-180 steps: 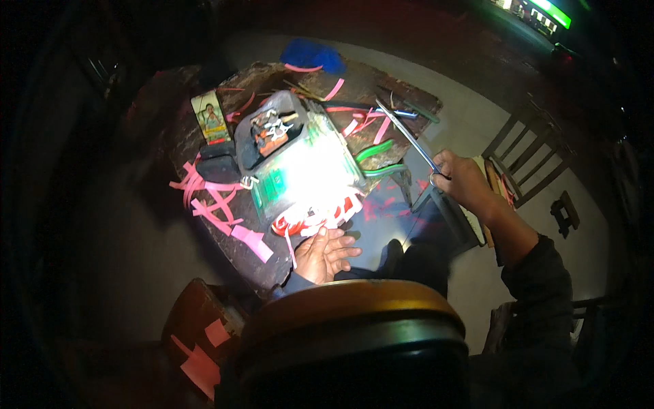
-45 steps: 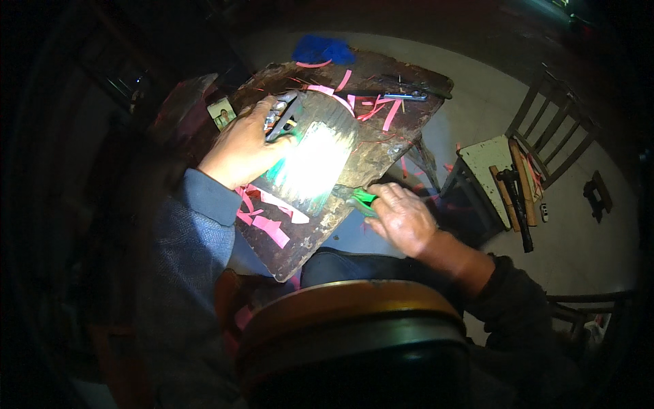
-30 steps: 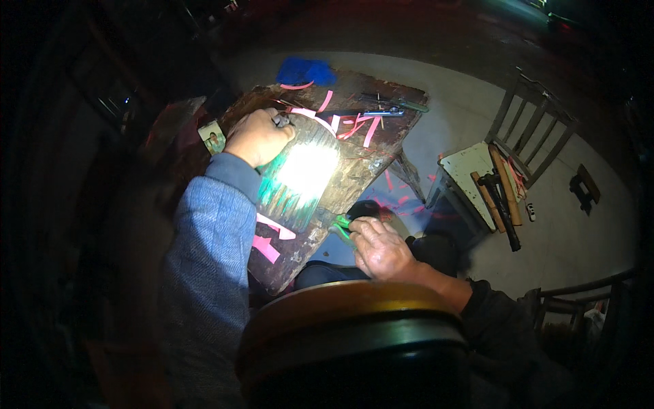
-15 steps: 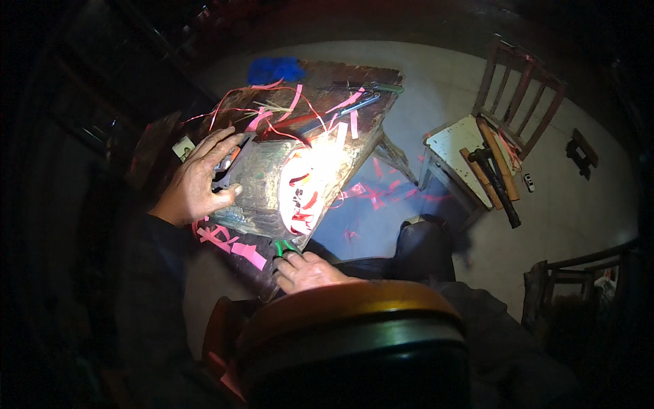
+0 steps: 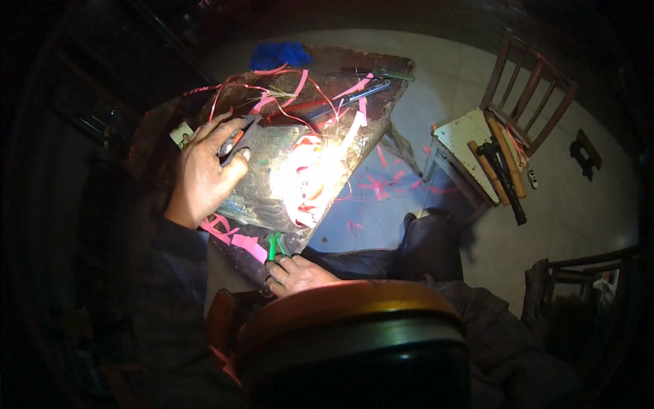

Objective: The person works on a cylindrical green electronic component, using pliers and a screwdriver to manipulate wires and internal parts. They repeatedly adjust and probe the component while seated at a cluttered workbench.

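A worn metal sheet (image 5: 269, 187) lies tilted on a dark wooden bench (image 5: 340, 68), lit by a bright spot of light. Pink strips (image 5: 235, 238) and thin red wires (image 5: 286, 102) lie scattered over both. My left hand (image 5: 204, 170) rests on the sheet's left upper edge, closed around a dark tool with an orange part (image 5: 238, 140). My right hand (image 5: 296, 273) sits at the sheet's near corner, its fingers curled on a green-handled tool (image 5: 274, 245). The working end of that tool is hidden under the sheet.
Dark pliers (image 5: 361, 92) lie on the bench's far side, near a blue object (image 5: 279, 54). A small card (image 5: 180, 133) lies at the bench's left edge. A wooden chair (image 5: 504, 102) to the right carries a hammer (image 5: 504, 177) and wooden sticks. Another chair (image 5: 579, 273) stands at the lower right.
My left hand has slid down the sheet's left edge with the dark tool. My right hand came from the sheet's right side to its near corner, still with the green-handled tool.
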A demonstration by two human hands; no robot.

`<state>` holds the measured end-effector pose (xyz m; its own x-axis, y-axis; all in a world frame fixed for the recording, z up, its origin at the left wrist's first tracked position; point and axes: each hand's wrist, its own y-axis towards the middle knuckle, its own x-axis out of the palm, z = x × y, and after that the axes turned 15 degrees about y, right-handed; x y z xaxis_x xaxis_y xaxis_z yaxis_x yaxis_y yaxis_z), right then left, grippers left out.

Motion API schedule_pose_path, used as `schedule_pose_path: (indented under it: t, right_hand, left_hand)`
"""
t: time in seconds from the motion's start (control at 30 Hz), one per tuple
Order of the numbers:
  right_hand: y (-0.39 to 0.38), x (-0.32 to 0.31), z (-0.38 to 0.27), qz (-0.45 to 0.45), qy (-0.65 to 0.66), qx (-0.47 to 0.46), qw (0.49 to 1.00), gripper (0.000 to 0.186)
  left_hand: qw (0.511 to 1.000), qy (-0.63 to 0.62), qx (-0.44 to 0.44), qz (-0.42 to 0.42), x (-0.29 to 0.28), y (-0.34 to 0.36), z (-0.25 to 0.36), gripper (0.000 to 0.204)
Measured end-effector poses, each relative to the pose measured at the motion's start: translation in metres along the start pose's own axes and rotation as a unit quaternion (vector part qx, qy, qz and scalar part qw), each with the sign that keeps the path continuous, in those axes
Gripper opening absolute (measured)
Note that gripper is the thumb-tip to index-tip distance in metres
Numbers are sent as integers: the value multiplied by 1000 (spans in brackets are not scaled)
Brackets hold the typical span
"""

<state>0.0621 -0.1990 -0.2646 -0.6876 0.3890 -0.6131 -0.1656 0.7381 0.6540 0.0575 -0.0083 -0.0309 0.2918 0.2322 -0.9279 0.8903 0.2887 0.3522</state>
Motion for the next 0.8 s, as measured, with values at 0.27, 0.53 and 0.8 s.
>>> schedule_pose_path:
  t: [0.27,0.53,0.8]
  right_hand:
    - [36,20,-9,-2,-50,-8,999,16]
    - [42,24,-10,50,-3,-45,998,24]
    - [-27,-83,11,85,77,1,993,32]
  left_hand:
    - [990,-69,98,-71,-9,14,-27,64]
    - [997,-22,79,-11,-4,3,-19,77]
    - [977,68,11,203,19,-30,1,80]
